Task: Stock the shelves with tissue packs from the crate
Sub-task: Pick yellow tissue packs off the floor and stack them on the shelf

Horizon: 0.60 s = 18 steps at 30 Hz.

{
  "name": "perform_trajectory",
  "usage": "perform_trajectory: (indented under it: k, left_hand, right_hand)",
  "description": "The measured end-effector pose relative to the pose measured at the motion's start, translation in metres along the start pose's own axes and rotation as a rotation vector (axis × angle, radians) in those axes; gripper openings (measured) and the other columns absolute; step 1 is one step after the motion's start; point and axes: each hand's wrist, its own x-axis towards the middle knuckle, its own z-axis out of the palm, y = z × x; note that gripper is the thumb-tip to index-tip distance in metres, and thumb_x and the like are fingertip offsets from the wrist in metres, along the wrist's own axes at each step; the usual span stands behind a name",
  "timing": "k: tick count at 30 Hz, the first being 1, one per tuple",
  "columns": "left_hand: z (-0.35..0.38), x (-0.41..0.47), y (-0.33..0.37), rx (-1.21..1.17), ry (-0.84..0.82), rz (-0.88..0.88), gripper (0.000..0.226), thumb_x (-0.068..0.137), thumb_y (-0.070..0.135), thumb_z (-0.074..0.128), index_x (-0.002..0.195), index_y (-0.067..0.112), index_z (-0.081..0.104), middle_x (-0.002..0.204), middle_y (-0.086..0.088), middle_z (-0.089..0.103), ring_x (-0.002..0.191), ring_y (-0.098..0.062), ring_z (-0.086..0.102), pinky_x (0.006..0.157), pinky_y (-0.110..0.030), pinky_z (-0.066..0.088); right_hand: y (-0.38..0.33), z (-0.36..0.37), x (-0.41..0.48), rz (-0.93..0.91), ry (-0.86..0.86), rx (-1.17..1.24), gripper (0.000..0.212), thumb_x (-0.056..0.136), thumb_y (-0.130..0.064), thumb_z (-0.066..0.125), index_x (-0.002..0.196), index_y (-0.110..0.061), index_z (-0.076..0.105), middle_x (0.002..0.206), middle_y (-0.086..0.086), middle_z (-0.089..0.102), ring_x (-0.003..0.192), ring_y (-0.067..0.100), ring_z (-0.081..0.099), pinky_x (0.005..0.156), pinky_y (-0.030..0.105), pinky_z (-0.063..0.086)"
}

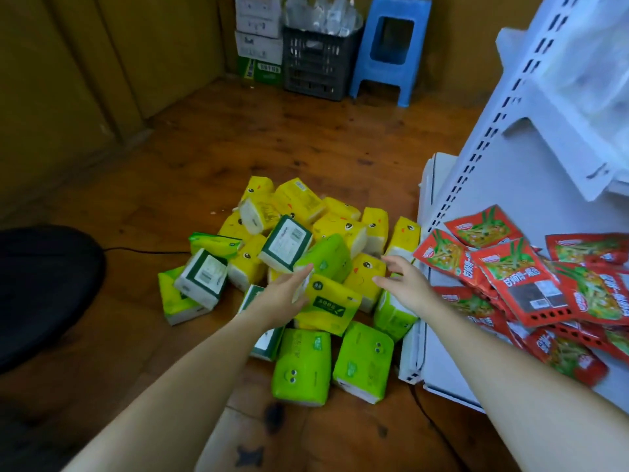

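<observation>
The tissue packs (pixel 296 199) are lying in a loose heap on the wooden floor (pixel 238 137), not in the dark crate (pixel 316 66) standing well apart by the far wall. The person is bending over the heap and reaching in with both arms. The left hand (pixel 282 292) is touching the side of a yellow pack (pixel 332 303) with straight fingers (pixel 303 272), just under a tilted green pack (pixel 326 257). The right hand (pixel 406 286) is hovering on the other side, fingers (pixel 391 264) spread wide, holding nothing. To me they seem to be bracketing that pack for a two-handed lift.

The white shelf unit (pixel 440 352) is just beside the heap, but red snack packets (pixel 520 277) are sprawling across its low shelf and may be crowding the space. A blue stool (pixel 388 52) is sitting beside the crate.
</observation>
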Motion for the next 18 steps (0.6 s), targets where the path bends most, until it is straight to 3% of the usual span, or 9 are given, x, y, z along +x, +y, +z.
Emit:
perform_trajectory:
  k: [4,8,15,18]
  left_hand:
    - [0.004,0.016,0.006,-0.047,0.028,-0.060,0.071,0.097,0.025,0.049,0.150,0.028,0.002,0.148,-0.015,0.034,0.134,-0.030,0.035,0.104,-0.036,0.033]
    - [0.012,0.026,0.007,-0.037,0.050,-0.075,0.070,0.096,0.023,0.052,0.150,0.030,0.008,0.142,-0.018,0.040,0.127,-0.032,0.041,0.100,-0.038,0.037]
    - [0.004,0.030,0.010,-0.115,0.123,-0.019,0.064,0.096,0.020,0.050,0.148,0.033,0.015,0.146,-0.016,0.035,0.123,-0.035,0.045,0.101,-0.042,0.038]
    - [-0.017,0.023,0.009,-0.299,0.206,-0.033,0.062,0.097,0.015,0.048,0.149,0.027,0.017,0.151,-0.014,0.029,0.116,-0.034,0.052,0.086,-0.035,0.050]
  right_hand:
    - [0.005,-0.001,0.012,-0.068,-0.081,-0.046,0.051,0.086,-0.015,0.065,0.132,-0.016,0.046,0.134,0.014,0.046,0.110,0.027,0.054,0.093,0.037,0.044]
    - [0.015,-0.004,0.013,-0.069,-0.051,-0.027,0.049,0.087,-0.013,0.064,0.132,-0.014,0.047,0.131,0.015,0.048,0.107,0.027,0.055,0.089,0.035,0.044]
    - [0.025,-0.010,0.016,-0.078,-0.058,-0.048,0.049,0.086,-0.015,0.064,0.132,-0.016,0.047,0.131,0.013,0.048,0.105,0.026,0.057,0.090,0.038,0.046]
    - [0.023,-0.006,0.018,-0.075,-0.042,-0.060,0.049,0.086,-0.017,0.065,0.131,-0.017,0.048,0.129,0.012,0.050,0.103,0.025,0.058,0.091,0.041,0.048]
